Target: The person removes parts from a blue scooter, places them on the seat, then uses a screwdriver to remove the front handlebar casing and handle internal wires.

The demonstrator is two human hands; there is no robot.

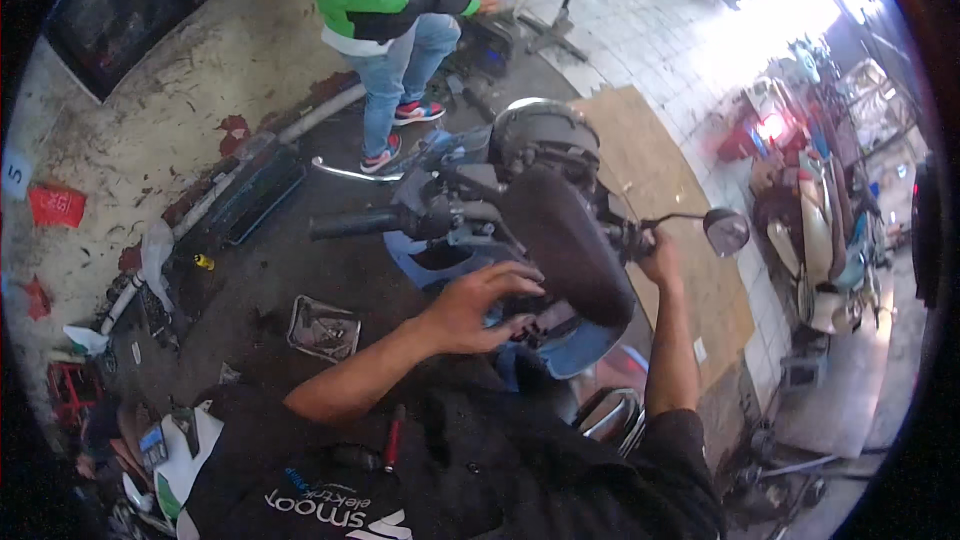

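In front of me stands a blue scooter [590, 350] with its dark handlebar parts exposed. A long, rounded dark cover [568, 245] lies over the middle of the handlebar. My left hand [470, 308] reaches to the near left side of that cover, thumb and fingers apart. Its thumb is beside a small dark part [548, 325], whose kind I cannot make out. On the right, the fingers of my right hand [658, 255] close round the right end of the handlebar, mostly hiding it, below a round mirror [727, 232]. The left handlebar grip [352, 224] and silver brake lever [350, 172] stick out untouched.
A shallow metal tray [324, 328] holds small parts on the floor at left. Someone in a green and black jacket [375, 0] stands beyond the scooter, holding a flat object. Flattened cardboard [665, 160] lies at right; more scooters [815, 220] stand farther right.
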